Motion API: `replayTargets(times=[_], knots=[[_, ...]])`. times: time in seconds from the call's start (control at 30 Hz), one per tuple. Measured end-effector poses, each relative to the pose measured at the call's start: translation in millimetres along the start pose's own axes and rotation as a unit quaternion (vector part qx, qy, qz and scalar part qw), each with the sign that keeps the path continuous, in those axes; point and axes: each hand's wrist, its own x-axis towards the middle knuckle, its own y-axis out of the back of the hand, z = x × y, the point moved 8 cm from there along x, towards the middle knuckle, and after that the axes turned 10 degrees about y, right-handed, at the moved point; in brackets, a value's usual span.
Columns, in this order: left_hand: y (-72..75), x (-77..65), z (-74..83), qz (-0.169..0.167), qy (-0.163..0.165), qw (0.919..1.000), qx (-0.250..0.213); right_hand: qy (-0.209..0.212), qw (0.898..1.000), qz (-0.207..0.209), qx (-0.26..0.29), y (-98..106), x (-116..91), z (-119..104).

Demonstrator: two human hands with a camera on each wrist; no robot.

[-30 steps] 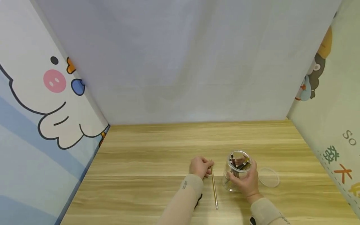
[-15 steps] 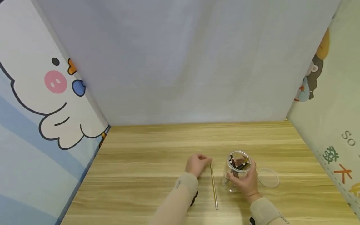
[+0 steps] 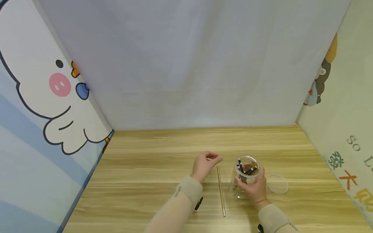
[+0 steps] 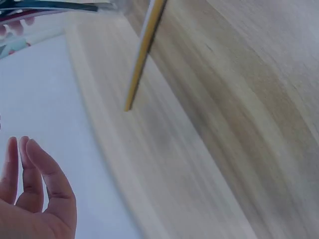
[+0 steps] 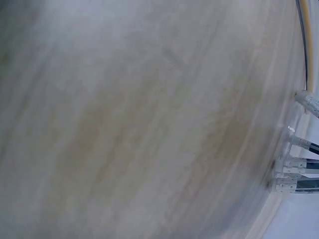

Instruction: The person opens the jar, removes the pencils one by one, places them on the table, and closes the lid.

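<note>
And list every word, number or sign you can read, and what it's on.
"SO": right wall
"L", cut off at the edge: right wall
Green "發": right wall
Orange "大": right wall
Yellow character: right wall, unclear
Left cuff, right cuff: print too small to read

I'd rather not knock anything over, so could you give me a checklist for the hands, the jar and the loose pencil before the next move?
1. Jar upright and held: ok, the right hand grips its side.
2. Jar mouth uncovered: ok, the pencils inside show through the opening.
3. Loose pencil lying on the table: ok, between the two hands.
4. Left hand gripping that pencil: not ok, it holds nothing and is near the pencil's far end.
5. Round clear piece to the right of the jar being its lid: cannot tell.
</note>
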Motion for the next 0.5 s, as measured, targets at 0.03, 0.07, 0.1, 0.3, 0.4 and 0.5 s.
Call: replayTargets(times=[0.03, 0.07, 0.1, 0.3, 0.4, 0.5], knots=[[0.1, -1.4, 2.3, -0.002, -0.005, 1.0000, -0.003, 0.000, 1.000, 0.000, -0.003, 0, 0, 0], [0.1, -3.0, 4.6, -0.004, -0.010, 0.9999, -0.006, 0.000, 1.000, 0.000, -0.006, 0, 0, -1], [0.2, -4.8, 7.4, -0.007, -0.014, 0.9998, -0.011, -0.001, 1.000, 0.000, -0.009, 0, 0, -1], [0.9, -15.1, 22.3, -0.017, -0.027, 0.9979, -0.056, 0.001, 1.000, -0.001, -0.020, 0, 2, -3], [1.4, -20.5, 29.1, -0.016, -0.034, 0.9965, -0.075, 0.000, 1.000, -0.002, -0.017, 0, 3, -4], [1.5, -27.4, 38.0, -0.018, -0.048, 0.9950, -0.086, 0.002, 1.000, -0.002, -0.017, 0, 3, -4]])
